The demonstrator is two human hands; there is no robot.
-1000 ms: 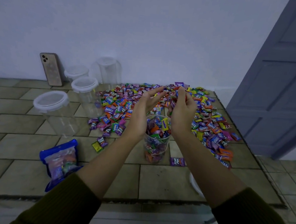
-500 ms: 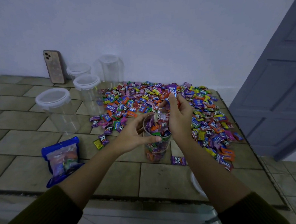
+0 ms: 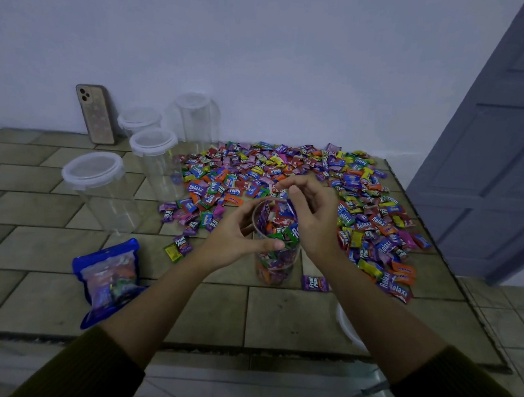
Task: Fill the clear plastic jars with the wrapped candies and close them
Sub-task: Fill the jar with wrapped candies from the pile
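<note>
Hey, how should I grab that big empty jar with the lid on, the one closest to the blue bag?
Wrap your fingers round the big jar on its clear wall just under the lid, coming from the front right. It stands upright, the lid's rim juts past the wall as a stop, and that side looks free.

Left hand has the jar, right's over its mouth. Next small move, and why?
Probably lower the right hand and release whatever it holds into the open jar: left hand grips it near the rim, candies sit almost at the top.
</note>
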